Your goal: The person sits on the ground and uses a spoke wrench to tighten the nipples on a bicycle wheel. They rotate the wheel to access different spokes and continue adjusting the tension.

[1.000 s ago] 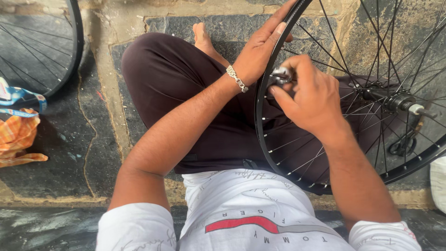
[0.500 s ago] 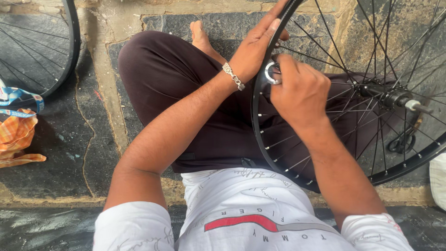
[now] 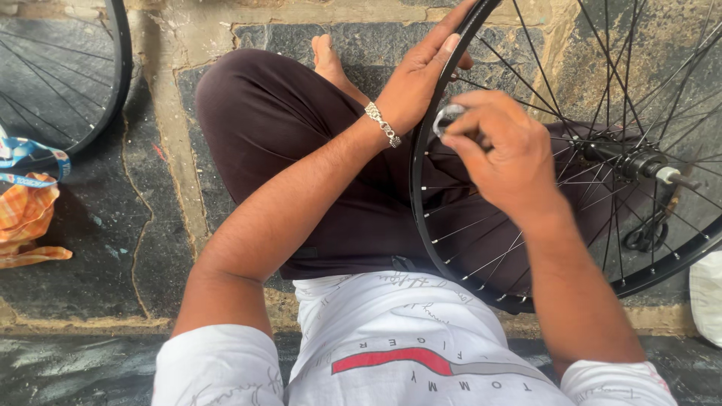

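— Since half a second ago, what has moved?

— Only a little: the right hand (image 3: 504,154) sits a touch lower against the rim (image 3: 418,203), with its small silvery tool (image 3: 449,118) showing more clearly at the fingertips. The left hand (image 3: 421,75) stays where it was.

— How are the fingers?

— Right fingers are curled shut around the tool, thumb and forefinger pinching it just inside the rim, among the spokes (image 3: 481,225). Left fingers are stretched out nearly straight, laid along the outside of the rim near its top, palm pressed to it. A metal bracelet (image 3: 382,124) rides on that wrist.

— And the wheel?

— It stands tilted across the person's lap, over the dark trousers (image 3: 286,143), filling the right side of the view. Its hub (image 3: 635,162) lies right of the right hand, axle end pointing right.

— Anything else around?

— A second wheel (image 3: 113,83) lies on the stone floor (image 3: 158,225) at the upper left corner, well apart. Below it, at the left edge, sits an orange checked cloth (image 3: 26,222).
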